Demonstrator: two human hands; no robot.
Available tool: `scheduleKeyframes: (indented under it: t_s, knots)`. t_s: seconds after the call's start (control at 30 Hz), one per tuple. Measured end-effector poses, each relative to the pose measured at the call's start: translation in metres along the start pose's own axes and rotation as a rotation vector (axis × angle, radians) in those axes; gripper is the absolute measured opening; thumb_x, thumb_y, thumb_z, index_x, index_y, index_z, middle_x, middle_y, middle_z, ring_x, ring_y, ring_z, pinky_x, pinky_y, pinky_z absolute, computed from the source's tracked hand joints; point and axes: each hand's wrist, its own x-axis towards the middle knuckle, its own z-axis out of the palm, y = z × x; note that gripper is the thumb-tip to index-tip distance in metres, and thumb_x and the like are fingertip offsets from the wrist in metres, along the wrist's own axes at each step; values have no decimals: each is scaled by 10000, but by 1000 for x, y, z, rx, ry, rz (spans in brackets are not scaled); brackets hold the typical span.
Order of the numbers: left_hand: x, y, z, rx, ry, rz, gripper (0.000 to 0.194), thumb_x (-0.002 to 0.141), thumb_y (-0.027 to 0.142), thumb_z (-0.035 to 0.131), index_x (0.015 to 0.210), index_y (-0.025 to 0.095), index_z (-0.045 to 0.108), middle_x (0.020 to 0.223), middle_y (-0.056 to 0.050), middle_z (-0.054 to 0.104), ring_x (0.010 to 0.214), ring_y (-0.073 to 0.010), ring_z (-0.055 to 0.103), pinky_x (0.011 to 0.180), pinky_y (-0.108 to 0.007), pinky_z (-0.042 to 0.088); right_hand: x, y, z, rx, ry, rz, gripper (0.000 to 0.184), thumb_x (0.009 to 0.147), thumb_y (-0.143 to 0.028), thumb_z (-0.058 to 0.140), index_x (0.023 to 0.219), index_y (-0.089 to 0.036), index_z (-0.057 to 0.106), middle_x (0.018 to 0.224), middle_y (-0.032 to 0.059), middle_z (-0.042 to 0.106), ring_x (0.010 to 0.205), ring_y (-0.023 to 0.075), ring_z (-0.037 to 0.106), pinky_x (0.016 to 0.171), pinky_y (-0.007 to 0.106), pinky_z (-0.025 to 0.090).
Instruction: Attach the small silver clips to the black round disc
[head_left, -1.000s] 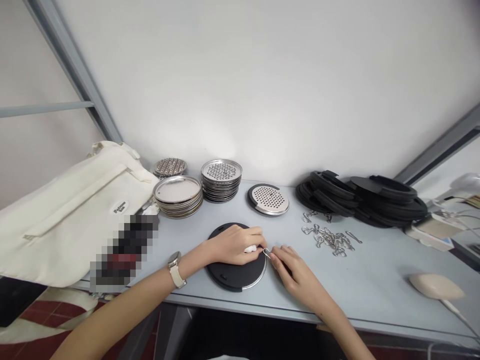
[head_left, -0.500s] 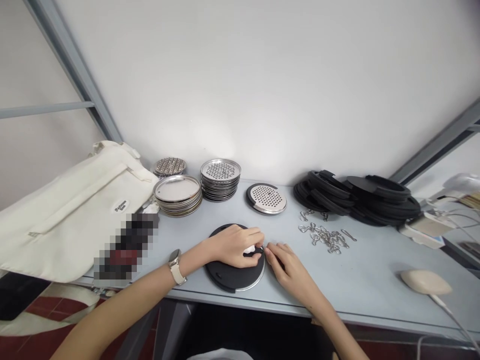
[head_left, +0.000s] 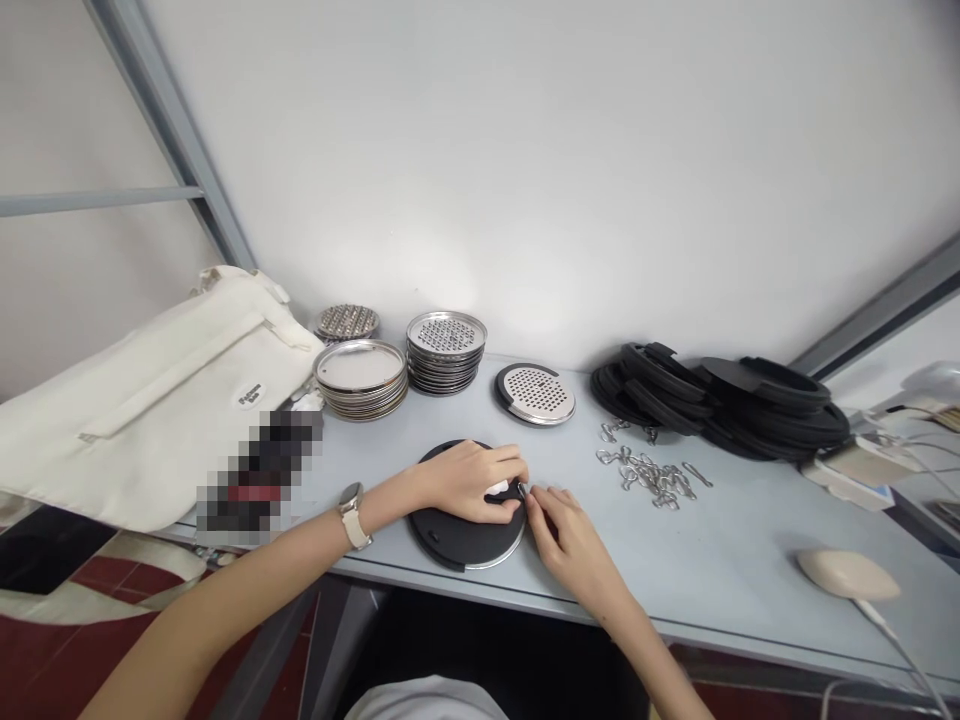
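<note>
A round black disc with a metal rim (head_left: 459, 538) lies near the front edge of the grey table (head_left: 720, 560). My left hand (head_left: 469, 480), with a watch on its wrist, rests on the disc with its fingers curled over a small white piece at the disc's right edge. Right beside it, my right hand (head_left: 564, 528) pinches a small metal clip (head_left: 522, 490) against that same edge. The fingertips of both hands nearly touch.
Behind stand stacks of metal plates (head_left: 361, 376), perforated metal discs (head_left: 445, 346), one assembled perforated disc (head_left: 535, 393), a pile of black rings (head_left: 720, 400) and loose metal clips (head_left: 654, 476). A cream bag (head_left: 150, 400) lies left, a beige mouse (head_left: 847, 574) right.
My right hand has pushed the metal clip leftward up against the disc's edge, closing the gap to my left hand. The view has shifted slightly.
</note>
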Motion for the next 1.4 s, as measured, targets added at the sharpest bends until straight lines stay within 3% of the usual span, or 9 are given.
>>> scheduleKeyframes:
  t_s: [0.27, 0.43, 0.7, 1.0, 1.4]
  knots:
    - [0, -1, 0, -28, -15, 19, 177, 798, 293, 519, 938, 184, 519, 915, -26, 566, 686, -132, 556, 546, -241, 383, 3, 3, 1, -38, -12, -5, 283, 946, -235, 292, 694, -211, 418, 671, 23, 533, 660, 181, 484, 671, 320, 361]
    - [-1, -1, 0, -56, 6, 19, 237, 798, 287, 520, 1014, 188, 508, 995, -37, 553, 709, -127, 561, 540, -234, 388, 3, 4, -2, -17, -39, -43, 258, 949, -226, 286, 768, -207, 468, 733, 31, 564, 713, 185, 496, 710, 326, 367]
    - [0, -2, 0, -31, 10, 26, 198, 809, 316, 525, 962, 191, 534, 972, -19, 570, 692, -113, 569, 528, -235, 383, 4, 7, -1, -4, -41, -51, 270, 953, -235, 283, 724, -210, 424, 705, 20, 540, 704, 179, 471, 713, 319, 360]
    - [-2, -2, 1, -174, 15, 23, 365, 796, 245, 536, 1148, 201, 455, 1013, -14, 643, 838, -143, 632, 651, -217, 433, 2, 8, -3, 17, -60, -44, 293, 962, -260, 272, 713, -210, 418, 695, 21, 526, 697, 179, 464, 695, 318, 354]
    - [-2, -5, 3, -259, 13, 18, 293, 775, 214, 547, 1065, 203, 506, 994, -9, 661, 866, -151, 629, 713, -217, 428, 2, 6, -5, 41, -68, -53, 294, 964, -264, 271, 717, -208, 421, 701, 23, 534, 721, 181, 470, 703, 321, 353]
